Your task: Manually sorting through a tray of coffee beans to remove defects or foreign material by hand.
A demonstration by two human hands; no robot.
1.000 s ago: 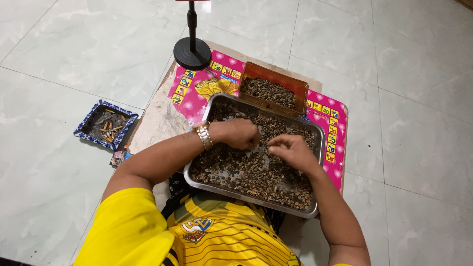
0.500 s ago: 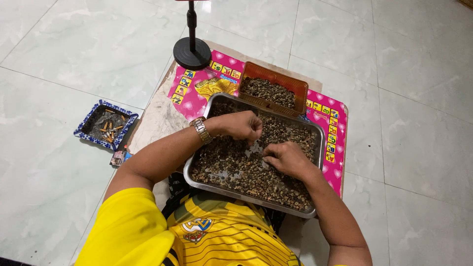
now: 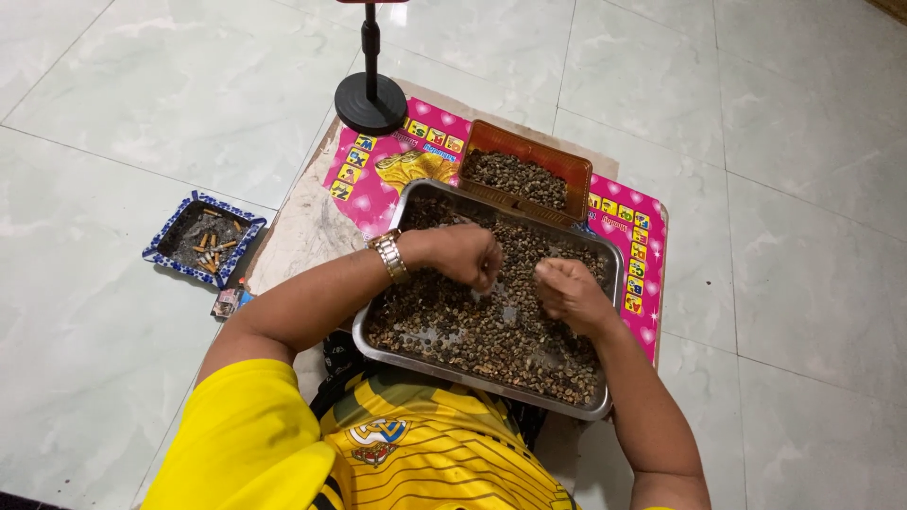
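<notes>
At frame centre, the rectangular steel tray (image 3: 383, 326) of small brown seeds (image 3: 472, 331) runs its long axis from upper left toward lower right. The left hand (image 3: 463, 255) and right hand (image 3: 567, 288) both hover curled over it; whether either pinches seeds I cannot tell. A careless sweep could flick seeds over the low rim.

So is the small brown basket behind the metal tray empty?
No, the brown basket behind the metal tray holds a layer of the same small dark beans as the tray.
</notes>
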